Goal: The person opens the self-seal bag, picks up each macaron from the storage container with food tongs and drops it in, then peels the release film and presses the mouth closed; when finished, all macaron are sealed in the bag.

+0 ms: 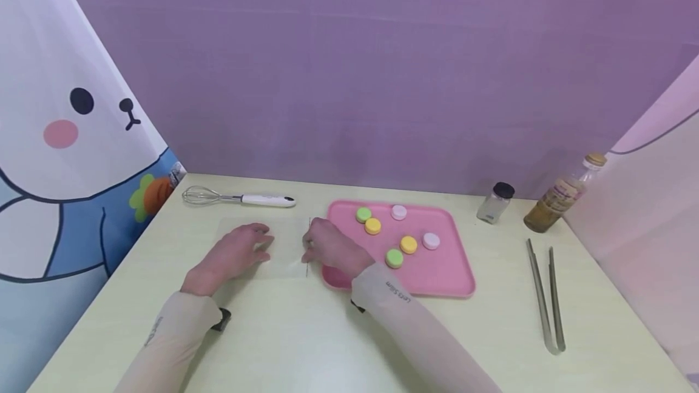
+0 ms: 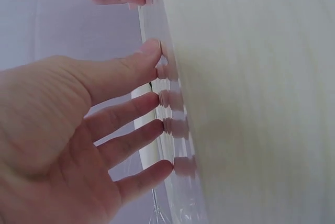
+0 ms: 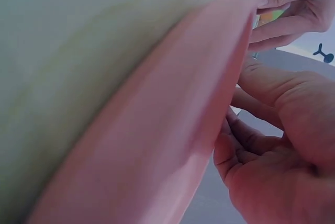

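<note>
A clear, flat plastic bag (image 1: 288, 253) with a thin dark line along its right edge lies on the table. My left hand (image 1: 235, 253) is over its left part. In the left wrist view, the spread, nearly straight fingers of my left hand (image 2: 99, 124) have their tips right at the glossy plastic, which mirrors them. My right hand (image 1: 335, 247) has its fingers curled and its thumb at the bag's dark-lined edge, pinching there. In the right wrist view, the pink tray's side (image 3: 141, 119) hides the fingertips of my right hand (image 3: 282, 135).
The pink tray (image 1: 437, 281) carries several green, yellow and pale lilac macaron-like discs, partly under my right forearm. A whisk (image 1: 262, 200) lies behind the bag. At the right are a black-lidded jar (image 1: 494, 205), a corked bottle (image 1: 559, 199) and metal tongs (image 1: 556, 311).
</note>
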The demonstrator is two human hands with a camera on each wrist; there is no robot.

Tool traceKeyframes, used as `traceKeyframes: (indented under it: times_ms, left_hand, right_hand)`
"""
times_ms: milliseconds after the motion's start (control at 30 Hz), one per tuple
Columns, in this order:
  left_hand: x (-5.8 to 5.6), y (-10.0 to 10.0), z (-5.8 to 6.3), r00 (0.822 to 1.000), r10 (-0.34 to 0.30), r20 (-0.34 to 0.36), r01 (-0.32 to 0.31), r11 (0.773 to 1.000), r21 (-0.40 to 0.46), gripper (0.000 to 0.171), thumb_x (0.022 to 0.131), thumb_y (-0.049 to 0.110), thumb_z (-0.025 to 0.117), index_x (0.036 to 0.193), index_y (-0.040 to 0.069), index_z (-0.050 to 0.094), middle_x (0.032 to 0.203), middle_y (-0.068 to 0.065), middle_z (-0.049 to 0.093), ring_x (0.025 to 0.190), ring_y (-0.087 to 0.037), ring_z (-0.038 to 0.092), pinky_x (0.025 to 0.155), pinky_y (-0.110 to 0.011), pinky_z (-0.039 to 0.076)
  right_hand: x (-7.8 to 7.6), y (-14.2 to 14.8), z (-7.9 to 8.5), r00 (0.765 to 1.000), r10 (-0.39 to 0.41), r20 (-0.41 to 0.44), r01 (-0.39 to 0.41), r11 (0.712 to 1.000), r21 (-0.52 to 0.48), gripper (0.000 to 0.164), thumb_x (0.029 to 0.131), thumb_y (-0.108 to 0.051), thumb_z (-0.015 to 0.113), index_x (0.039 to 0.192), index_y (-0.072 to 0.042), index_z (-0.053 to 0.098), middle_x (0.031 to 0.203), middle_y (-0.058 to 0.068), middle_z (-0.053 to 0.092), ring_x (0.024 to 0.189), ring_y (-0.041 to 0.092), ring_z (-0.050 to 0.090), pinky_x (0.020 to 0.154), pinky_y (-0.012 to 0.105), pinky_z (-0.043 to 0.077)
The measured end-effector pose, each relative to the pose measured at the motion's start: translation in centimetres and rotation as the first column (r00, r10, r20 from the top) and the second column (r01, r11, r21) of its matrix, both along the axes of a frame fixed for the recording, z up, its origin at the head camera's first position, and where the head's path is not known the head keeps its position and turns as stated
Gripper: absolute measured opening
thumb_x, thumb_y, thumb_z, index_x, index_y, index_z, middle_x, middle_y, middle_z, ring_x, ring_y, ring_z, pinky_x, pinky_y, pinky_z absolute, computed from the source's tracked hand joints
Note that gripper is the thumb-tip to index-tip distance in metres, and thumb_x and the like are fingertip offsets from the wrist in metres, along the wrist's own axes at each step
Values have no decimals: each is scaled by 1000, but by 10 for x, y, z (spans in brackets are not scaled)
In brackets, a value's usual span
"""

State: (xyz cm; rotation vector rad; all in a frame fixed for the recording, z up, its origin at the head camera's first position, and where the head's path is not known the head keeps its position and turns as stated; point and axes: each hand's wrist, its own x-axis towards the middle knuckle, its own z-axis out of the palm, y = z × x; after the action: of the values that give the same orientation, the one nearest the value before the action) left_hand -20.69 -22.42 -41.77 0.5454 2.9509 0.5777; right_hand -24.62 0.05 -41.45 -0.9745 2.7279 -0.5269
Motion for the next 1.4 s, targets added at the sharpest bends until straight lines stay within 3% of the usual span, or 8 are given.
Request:
traceKeyframes:
  times_ms: [233, 333, 467, 700, 1000, 1200, 1400]
  left_hand:
    - [-3, -1, -2, 1000, -1, -30, 2, 1000, 24, 31, 90, 9, 76, 119, -3, 72, 135, -24, 59, 125, -45, 53, 104, -57, 43]
    - [-4, -2, -3, 999, 0, -45, 1, 1000, 27, 29, 89, 8, 77, 116, -3, 73, 133, -24, 60, 124, -45, 54, 103, -57, 43]
    - [-4, -2, -4, 998, 9, -55, -7, 999, 37, 28, 89, 8, 77, 114, -2, 74, 132, -23, 62, 123, -45, 55, 103, -57, 44]
    - [-5, -3, -5, 996, 15, -83, -11, 999, 49, 24, 87, 6, 78, 111, -1, 76, 129, -22, 64, 121, -44, 57, 101, -57, 45]
    - [-6, -7, -4, 986, 14, -163, 4, 994, 105, 14, 84, 0, 80, 97, 2, 80, 119, -22, 69, 114, -44, 62, 98, -57, 47]
    - [-10, -8, -7, 985, 21, -171, 3, 990, 140, 10, 83, 0, 80, 93, 4, 81, 117, -21, 70, 112, -44, 62, 99, -58, 46]
    - [-14, -9, -10, 986, 52, -159, -15, 974, 227, 8, 82, -2, 79, 86, 5, 79, 114, -21, 70, 112, -46, 61, 102, -61, 40]
  right_hand:
    - [-2, 5, -6, 997, -42, 60, 48, 993, -108, 38, 84, -22, 85, 64, -7, 56, 76, 1, 50, 74, 11, 44, 65, 21, 42]
    - [-1, 5, -8, 991, -93, 99, 107, 982, -157, 24, 82, -19, 86, 86, 0, 74, 90, 3, 62, 82, 9, 53, 73, 17, 49]
    - [-2, 3, -9, 978, -165, 128, 186, 966, -177, 50, 78, -16, 89, 123, -3, 71, 111, 6, 69, 95, 10, 64, 83, 17, 53]
    - [-1, 0, -9, 967, -213, 143, 238, 951, -196, 48, 77, -12, 89, 122, -5, 72, 104, 3, 71, 84, 8, 57, 76, 16, 50]
    - [-2, 2, -10, 963, -207, 175, 247, 936, -251, 48, 77, -7, 89, 121, -4, 71, 106, 5, 71, 87, 7, 61, 75, 14, 51]
    - [-3, 2, -12, 963, -204, 176, 247, 930, -273, 47, 76, -6, 89, 120, -3, 72, 105, 4, 72, 88, 8, 63, 75, 14, 51]
    - [-2, 3, -13, 957, -204, 208, 260, 919, -298, 47, 76, -4, 88, 120, -1, 72, 105, 5, 72, 89, 9, 64, 76, 15, 52]
